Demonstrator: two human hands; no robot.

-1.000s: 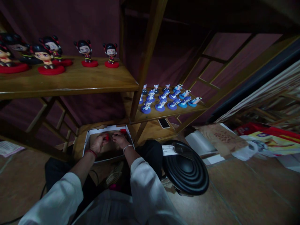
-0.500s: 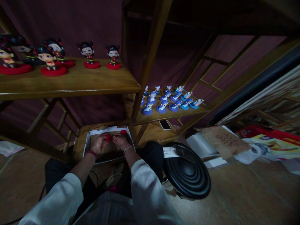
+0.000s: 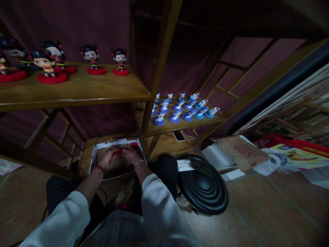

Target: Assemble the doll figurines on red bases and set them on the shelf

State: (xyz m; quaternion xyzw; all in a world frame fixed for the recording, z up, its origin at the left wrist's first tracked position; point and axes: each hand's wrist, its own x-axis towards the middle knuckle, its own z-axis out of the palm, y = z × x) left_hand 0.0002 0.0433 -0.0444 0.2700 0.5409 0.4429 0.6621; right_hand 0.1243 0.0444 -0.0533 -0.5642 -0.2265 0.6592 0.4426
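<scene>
Inside a shallow white cardboard box (image 3: pixel 93 158) with a brown floor, my two hands meet over a small red-based figurine (image 3: pixel 117 151), mostly covered by fingers. My left hand (image 3: pixel 110 158), a red bead bracelet at its wrist, is closed on the red base. From the other side, the fingers of my right hand (image 3: pixel 130 155) pinch the dark upper part, where a speck of yellow shows. A silver bangle circles the right wrist. Another red piece (image 3: pixel 134 145) lies at the box's back right corner, just beyond my right hand.
Black-haired figurines on red bases (image 3: pixel 120 61) line the upper wooden shelf (image 3: pixel 102 90). Several purple and blue figurines (image 3: pixel 175 116) stand on a lower shelf, above a phone (image 3: pixel 179 136). To my right are a round black ribbed seat (image 3: pixel 205 185) and cardboard packaging (image 3: pixel 232 154).
The view has shifted slightly, so the shelves sit a little farther left. Both hands stay together in the box, turning the figurine slightly, with less of its red base showing.
</scene>
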